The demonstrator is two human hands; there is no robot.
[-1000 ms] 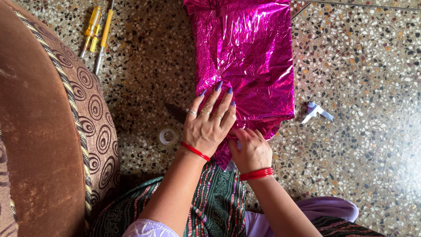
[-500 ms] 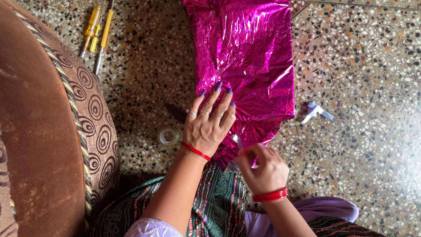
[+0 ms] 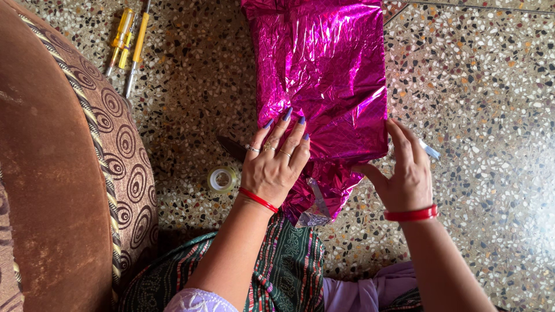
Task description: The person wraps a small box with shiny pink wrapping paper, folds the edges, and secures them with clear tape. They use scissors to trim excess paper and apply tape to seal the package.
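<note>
A box wrapped in shiny magenta foil paper (image 3: 324, 75) lies on the speckled floor in front of me. My left hand (image 3: 276, 162) presses flat on its near left corner, fingers spread, purple nails on the foil. My right hand (image 3: 404, 170) rests open against the box's near right corner, thumb under the foil edge. A loose flap of foil with a strip of clear tape (image 3: 317, 199) hangs between my hands.
A roll of clear tape (image 3: 222, 179) lies left of my left wrist, beside a dark blade tip (image 3: 231, 147). Two yellow-handled screwdrivers (image 3: 130, 40) lie at the far left. A brown patterned cushion (image 3: 63, 173) fills the left side. A small pale scrap (image 3: 429, 150) peeks past my right hand.
My right hand left the foil flap near my lap, lifted, and swung right to the box's near right corner. My left hand stayed pressed in place.
</note>
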